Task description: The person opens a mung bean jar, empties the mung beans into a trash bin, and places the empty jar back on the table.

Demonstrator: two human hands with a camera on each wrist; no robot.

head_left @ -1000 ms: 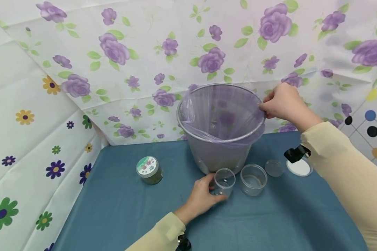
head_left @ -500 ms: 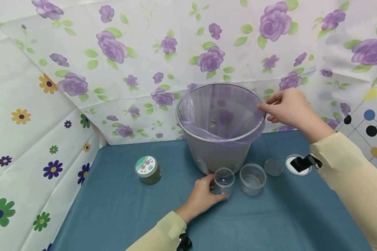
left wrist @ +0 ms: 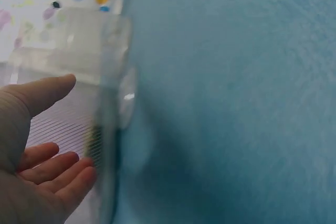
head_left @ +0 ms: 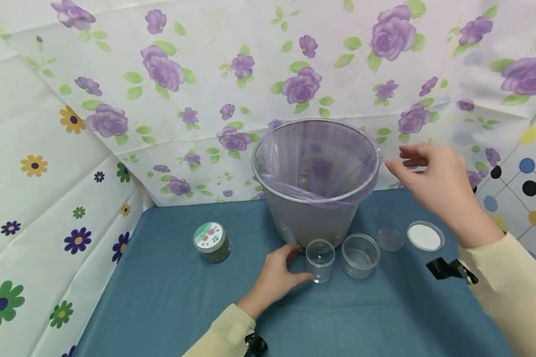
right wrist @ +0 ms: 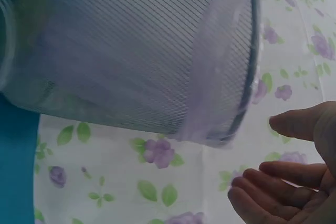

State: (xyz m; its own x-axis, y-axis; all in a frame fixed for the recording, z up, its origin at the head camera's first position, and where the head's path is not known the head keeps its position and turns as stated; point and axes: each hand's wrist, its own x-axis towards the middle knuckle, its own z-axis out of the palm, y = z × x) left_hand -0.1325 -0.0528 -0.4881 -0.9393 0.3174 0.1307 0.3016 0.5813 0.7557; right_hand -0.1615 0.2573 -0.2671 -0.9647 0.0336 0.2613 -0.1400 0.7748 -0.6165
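A silver mesh waste bin [head_left: 312,223] stands at the back of the table, lined with a thin purple bag [head_left: 323,158] folded over its rim. My right hand [head_left: 442,186] hovers to the right of that rim, apart from it, its thumb and fingers spread with nothing between them; the right wrist view agrees. In front of the bin is a small clear plastic cup [head_left: 320,270]. Just left of it is my left hand [head_left: 277,275], thumb and fingers spread; whether the thumb tip touches the cup I cannot tell. No grip shows in the left wrist view.
Right of the cup stands a wider clear tub [head_left: 360,267]. Beyond it lie a clear round lid [head_left: 389,240] and a white-centred lid [head_left: 424,236]. A jar [head_left: 212,243] with a printed lid is at the left. Flowered sheeting [head_left: 196,124] backs the blue table.
My right hand has let go of the bag at the bin's rim and moved right. My left hand has loosened from the cup and drawn slightly left. The cup stays put.
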